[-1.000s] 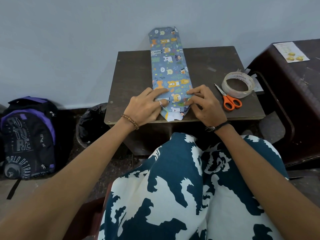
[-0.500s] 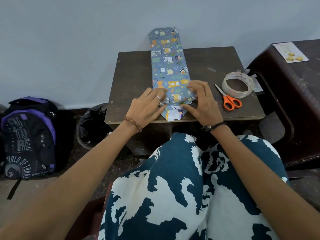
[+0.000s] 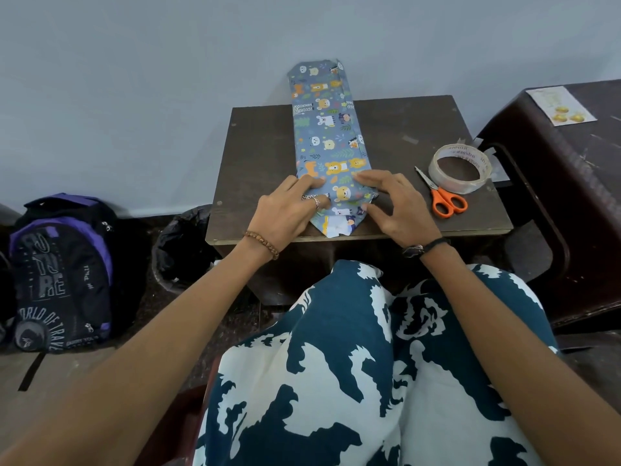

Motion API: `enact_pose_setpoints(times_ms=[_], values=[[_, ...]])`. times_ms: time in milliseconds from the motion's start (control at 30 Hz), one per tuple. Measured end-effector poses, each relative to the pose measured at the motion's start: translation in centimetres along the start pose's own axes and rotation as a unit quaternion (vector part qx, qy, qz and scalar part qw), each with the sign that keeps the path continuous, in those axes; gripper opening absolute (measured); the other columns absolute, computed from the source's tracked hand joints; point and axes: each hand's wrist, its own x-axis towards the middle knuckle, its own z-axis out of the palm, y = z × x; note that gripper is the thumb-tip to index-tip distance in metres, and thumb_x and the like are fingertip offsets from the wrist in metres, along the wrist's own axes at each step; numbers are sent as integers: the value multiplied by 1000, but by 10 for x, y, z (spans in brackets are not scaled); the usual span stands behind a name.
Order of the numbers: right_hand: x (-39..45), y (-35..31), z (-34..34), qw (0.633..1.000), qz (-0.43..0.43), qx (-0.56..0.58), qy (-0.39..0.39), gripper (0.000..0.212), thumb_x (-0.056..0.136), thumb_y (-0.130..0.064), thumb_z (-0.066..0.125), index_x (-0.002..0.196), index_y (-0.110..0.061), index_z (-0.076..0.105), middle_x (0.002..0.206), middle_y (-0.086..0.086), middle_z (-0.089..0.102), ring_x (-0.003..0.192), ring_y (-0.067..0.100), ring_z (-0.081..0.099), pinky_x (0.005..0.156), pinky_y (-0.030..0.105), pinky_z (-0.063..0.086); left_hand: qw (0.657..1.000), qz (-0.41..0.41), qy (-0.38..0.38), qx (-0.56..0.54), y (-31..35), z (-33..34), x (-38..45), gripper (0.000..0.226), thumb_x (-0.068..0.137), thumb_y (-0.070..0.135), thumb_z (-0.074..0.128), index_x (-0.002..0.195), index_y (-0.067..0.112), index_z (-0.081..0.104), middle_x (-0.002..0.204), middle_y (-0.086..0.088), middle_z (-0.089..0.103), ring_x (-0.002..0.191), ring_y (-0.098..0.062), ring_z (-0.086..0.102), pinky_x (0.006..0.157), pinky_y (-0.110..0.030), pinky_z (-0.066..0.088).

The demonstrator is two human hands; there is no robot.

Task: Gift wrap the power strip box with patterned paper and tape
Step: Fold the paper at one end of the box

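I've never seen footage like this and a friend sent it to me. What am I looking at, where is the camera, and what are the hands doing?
There is no machine here. The camera sits on a person's head and looks down at their own arms and lap. On the small dark table lies a long box wrapped in animal-print paper. The left hand and right hand press flat on its near end, where the paper is folded to a point. Neither grips anything. To the right lie orange-handled scissors and a roll of clear tape. A backpack stands on the floor at left.

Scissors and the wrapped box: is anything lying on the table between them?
Only the right hand, resting on the wrapped box near end; otherwise bare table up to the scissors, in the head view.
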Motion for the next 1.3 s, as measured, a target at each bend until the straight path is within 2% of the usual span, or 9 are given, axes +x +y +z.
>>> enact_pose_setpoints(times_ms=[100, 267, 533, 633, 733, 933, 1000, 1133, 1300], values=[[-5, 3, -3, 996, 39, 70, -35, 59, 77, 7, 55, 128, -23, 49, 128, -1, 53, 118, 18, 52, 98, 40, 47, 1000, -4, -5, -10, -1, 0, 0, 13, 79, 14, 72, 90, 22, 70, 107, -5, 65, 79, -24, 59, 38, -21, 39], [-1, 4, 1, 995, 43, 88, -13, 52, 80, 11, 51, 123, -18, 53, 120, -7, 52, 118, 23, 54, 93, 45, 50, 1000, 5, -16, -19, -2, -3, -1, 14, 84, 14, 60, 97, 16, 65, 113, -4, 62, 84, -24, 57, 39, -18, 35], [-3, -2, -4, 986, 46, 162, -19, 43, 85, 10, 53, 121, -14, 48, 125, -8, 55, 123, 9, 49, 101, 25, 44, 996, 43, -40, 71, 12, -8, 6, 57, 80, 54, 56, 122, 16, 56, 115, -5, 60, 90, -22, 56, 42, -19, 31], [-5, -4, -4, 981, 53, 184, -18, 42, 86, 11, 52, 123, -8, 46, 126, -9, 53, 122, 4, 49, 103, 25, 43, 986, 51, -29, 154, 23, -10, 11, 45, 78, 48, 60, 112, 18, 63, 104, -2, 65, 79, -19, 60, 42, -19, 37], [-11, -9, 0, 982, 68, 176, 5, 48, 82, 16, 52, 123, -7, 45, 132, -3, 48, 127, 7, 44, 108, 24, 36, 985, 49, 3, 167, 28, -10, 16, 32, 83, 37, 46, 98, 17, 66, 93, -1, 66, 69, -17, 58, 39, -19, 28], [-25, -25, 25, 987, 89, 71, 117, 63, 69, -8, 78, 123, -2, 45, 127, 14, 35, 117, 15, 38, 96, -1, 24, 981, 51, 43, 181, 27, -9, 15, 34, 88, 29, 37, 91, 13, 66, 82, 0, 65, 61, -15, 56, 35, -21, 28], [-25, -31, 31, 981, 116, 46, 148, 71, 67, -24, 83, 123, -3, 45, 121, 15, 36, 109, 15, 40, 89, 5, 34, 984, 48, 48, 167, 27, -10, 16, 34, 88, 27, 36, 91, 11, 66, 79, 0, 64, 59, -16, 56, 34, -22, 31], [-15, -44, 42, 961, 161, 1, 224, 65, 68, -33, 77, 115, 1, 46, 107, 16, 42, 96, 29, 49, 81, 40, 46, 987, 49, 50, 144, 25, -9, 16, 36, 89, 27, 35, 93, 8, 66, 78, -2, 63, 59, -17, 56, 33, -23, 37], [-10, -46, 49, 953, 192, 34, 232, 49, 70, -19, 72, 105, -1, 43, 90, 15, 52, 81, 30, 53, 73, 43, 45, 989, 45, 59, 126, 25, -10, 16, 37, 88, 28, 36, 92, 7, 66, 76, -3, 63, 58, -18, 57, 34, -23, 39]])
